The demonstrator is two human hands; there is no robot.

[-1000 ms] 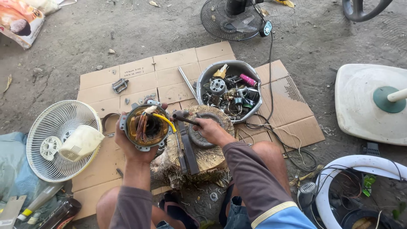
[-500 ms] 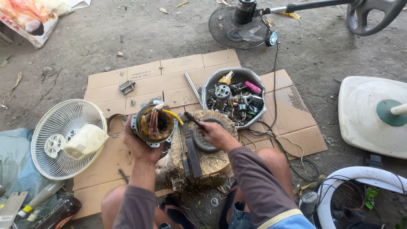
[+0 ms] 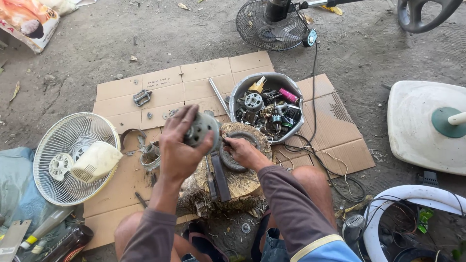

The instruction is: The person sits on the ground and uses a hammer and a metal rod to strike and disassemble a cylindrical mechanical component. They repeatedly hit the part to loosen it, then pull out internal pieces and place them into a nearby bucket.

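My left hand (image 3: 177, 150) grips a round grey fan motor (image 3: 202, 130), raised above a wooden stump (image 3: 238, 179) with its metal back turned toward me. My right hand (image 3: 244, 152) rests on the stump, fingers pinched close to the motor's right side; what it holds is hidden. A dark metal ring (image 3: 234, 160) lies on the stump under that hand. A flat dark tool (image 3: 219, 177) lies across the stump's near side.
Flattened cardboard (image 3: 184, 82) covers the ground. A metal bowl (image 3: 238, 94) of small parts sits behind the stump. A white fan grille (image 3: 68, 140) with a cream cover lies left, a black fan grille (image 3: 272, 24) far back, and a white fan base (image 3: 417, 126) right. Wires trail right.
My left hand has turned the motor over, so the copper windings and yellow wire no longer face me. The motor has moved right, over the stump, close to my right hand.
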